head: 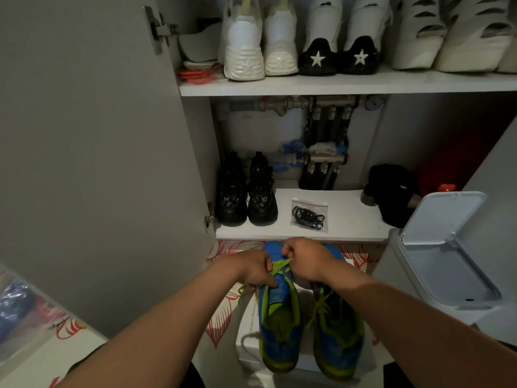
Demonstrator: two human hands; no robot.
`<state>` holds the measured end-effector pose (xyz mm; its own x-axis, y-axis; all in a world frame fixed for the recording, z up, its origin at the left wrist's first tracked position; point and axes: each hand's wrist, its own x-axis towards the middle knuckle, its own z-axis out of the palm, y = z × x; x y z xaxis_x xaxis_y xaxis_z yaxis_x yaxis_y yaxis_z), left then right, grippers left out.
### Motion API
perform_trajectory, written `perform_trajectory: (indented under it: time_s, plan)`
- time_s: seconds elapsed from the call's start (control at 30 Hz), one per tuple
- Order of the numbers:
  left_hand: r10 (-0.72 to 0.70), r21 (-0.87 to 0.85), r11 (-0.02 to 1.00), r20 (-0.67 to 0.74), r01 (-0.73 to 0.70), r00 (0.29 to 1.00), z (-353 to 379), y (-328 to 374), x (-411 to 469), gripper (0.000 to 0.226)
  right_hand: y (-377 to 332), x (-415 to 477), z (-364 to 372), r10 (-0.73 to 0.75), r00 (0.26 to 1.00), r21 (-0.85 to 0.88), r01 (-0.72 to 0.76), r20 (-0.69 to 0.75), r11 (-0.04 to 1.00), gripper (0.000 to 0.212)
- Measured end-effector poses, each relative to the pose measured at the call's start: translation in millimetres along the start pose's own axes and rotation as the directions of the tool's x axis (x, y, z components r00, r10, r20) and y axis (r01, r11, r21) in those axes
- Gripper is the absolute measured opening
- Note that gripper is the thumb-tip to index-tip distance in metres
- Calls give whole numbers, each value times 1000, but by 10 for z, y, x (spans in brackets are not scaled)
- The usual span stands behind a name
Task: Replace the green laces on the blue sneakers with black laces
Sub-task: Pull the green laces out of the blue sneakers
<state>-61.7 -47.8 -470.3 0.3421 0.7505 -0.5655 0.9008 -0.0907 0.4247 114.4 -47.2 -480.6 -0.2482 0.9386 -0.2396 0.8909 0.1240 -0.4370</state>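
Between the hands, a green lace [279,266] is pinched taut over the left sneaker [279,317]. The left hand [257,271] and right hand [305,261] each curl their fingers on it from opposite sides. Both sneakers lie lengthwise under the forearms, toes pointing away past the knuckles. The right sneaker [338,331], laced, sits below the right wrist. Black laces [309,214] wait bagged on the shelf [349,219] straight beyond the hands, probably nearer the right hand.
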Motion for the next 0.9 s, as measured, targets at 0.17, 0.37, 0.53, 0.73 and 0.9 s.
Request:
perform_trajectory:
  time_s: [0.17,0.37,0.53,0.73,0.9]
  plan:
    - [18,140,990,-7,-17,1000,-17,-1,46,27,-194,-51,58,-122,988,-72,129,93,989,37]
    - [5,135,991,-30,-1,1000,-95,-66,-18,40,-274,-57,103,-150,986,-319,164,68,933,18]
    - [20,133,991,-73,-10,997,7,-59,-36,37,-288,-53,-2,-70,991,-286,35,-113,957,20]
    - [65,65,996,-111,-58,992,46,-38,-90,49,-228,-64,-92,4,987,-66,-15,-160,998,10]
    - [84,100,993,-143,-70,986,117,46,-36,50,-290,-97,-105,-45,996,45,49,-71,998,11]
